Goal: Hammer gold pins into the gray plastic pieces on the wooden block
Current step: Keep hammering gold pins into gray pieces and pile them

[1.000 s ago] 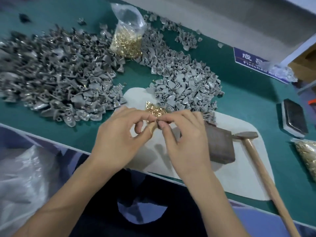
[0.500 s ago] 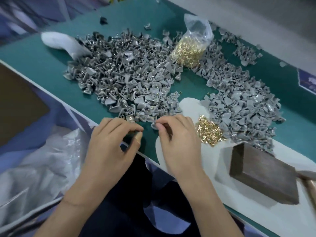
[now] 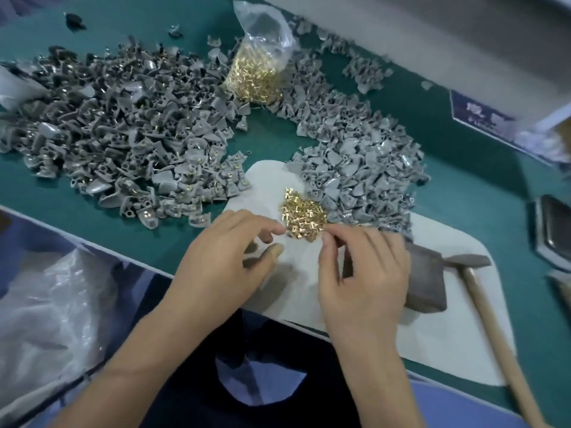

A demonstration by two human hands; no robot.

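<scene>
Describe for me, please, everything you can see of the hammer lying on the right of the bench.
The hammer lies flat and untouched, to the right of both hands. Its small dull grey head, which looks like metal, rests on the white mat beside the dark wooden block; whether the two touch is unclear. The long pale handle, apparently wood, runs from the head toward the lower right, crosses the mat's edge onto the green tabletop and leaves the picture at the bottom.
</scene>
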